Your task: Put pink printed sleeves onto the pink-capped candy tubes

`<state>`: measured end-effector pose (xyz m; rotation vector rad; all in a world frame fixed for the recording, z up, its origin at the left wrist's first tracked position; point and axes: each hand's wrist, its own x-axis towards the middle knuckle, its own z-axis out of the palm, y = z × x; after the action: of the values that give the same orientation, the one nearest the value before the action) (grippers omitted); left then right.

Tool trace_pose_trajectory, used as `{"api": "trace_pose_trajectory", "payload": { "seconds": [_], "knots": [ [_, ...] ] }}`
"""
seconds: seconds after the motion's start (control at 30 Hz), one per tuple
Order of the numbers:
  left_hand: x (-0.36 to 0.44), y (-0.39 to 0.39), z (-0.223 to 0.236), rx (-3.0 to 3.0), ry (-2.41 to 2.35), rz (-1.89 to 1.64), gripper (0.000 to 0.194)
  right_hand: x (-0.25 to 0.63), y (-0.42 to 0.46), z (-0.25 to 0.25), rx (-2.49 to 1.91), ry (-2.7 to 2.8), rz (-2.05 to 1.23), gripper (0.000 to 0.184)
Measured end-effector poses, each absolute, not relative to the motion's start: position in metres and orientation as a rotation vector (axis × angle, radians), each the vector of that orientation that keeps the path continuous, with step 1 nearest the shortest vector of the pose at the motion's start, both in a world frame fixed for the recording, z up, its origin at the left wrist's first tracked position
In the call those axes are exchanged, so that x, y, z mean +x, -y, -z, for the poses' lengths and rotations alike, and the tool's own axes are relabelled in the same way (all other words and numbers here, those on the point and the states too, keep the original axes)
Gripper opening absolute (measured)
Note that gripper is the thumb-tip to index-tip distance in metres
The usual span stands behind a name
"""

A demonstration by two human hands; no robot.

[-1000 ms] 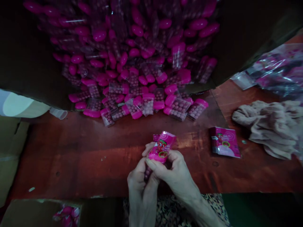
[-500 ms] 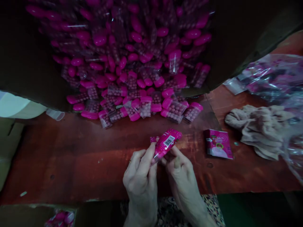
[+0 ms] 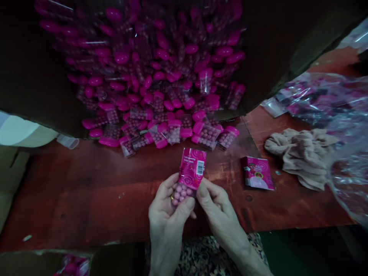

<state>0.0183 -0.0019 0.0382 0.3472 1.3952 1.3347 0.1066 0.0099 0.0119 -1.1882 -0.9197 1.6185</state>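
A small clear container of pink candy balls (image 3: 181, 193) is held low over the table, with a shiny pink printed sleeve (image 3: 190, 165) around its far end. The sleeve shows a barcode and stands out beyond the balls. My left hand (image 3: 169, 211), with a ring on one finger, is closed around the container, thumb over its near end. My right hand (image 3: 215, 203) pinches the sleeve's lower right corner at the container's side. Whether a cap sits inside the sleeve is hidden. To the right lies a flat stack of pink printed sleeves (image 3: 259, 173).
Many pink-capped candy containers (image 3: 172, 130) spill from a big dark box (image 3: 276, 50) onto the red-brown table (image 3: 86, 184). On the right lie a beige cloth (image 3: 304, 153) and a clear plastic bag (image 3: 322, 96). An open carton (image 3: 37, 264) with pink items is at lower left.
The container and sleeve have been turned from a slant to nearly upright, so the candy balls now show. My left thumb has come onto the container's front. The view has shifted slightly.
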Motion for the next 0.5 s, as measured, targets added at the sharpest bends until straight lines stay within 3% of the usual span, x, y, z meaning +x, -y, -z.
{"api": "trace_pose_trajectory", "payload": {
  "seconds": [0.5],
  "knots": [
    [0.019, 0.015, -0.039, 0.222, -1.329, -1.379, 0.035, 0.091, 0.001, -0.016, -1.195, 0.958, -1.558, 0.025]
  ]
}}
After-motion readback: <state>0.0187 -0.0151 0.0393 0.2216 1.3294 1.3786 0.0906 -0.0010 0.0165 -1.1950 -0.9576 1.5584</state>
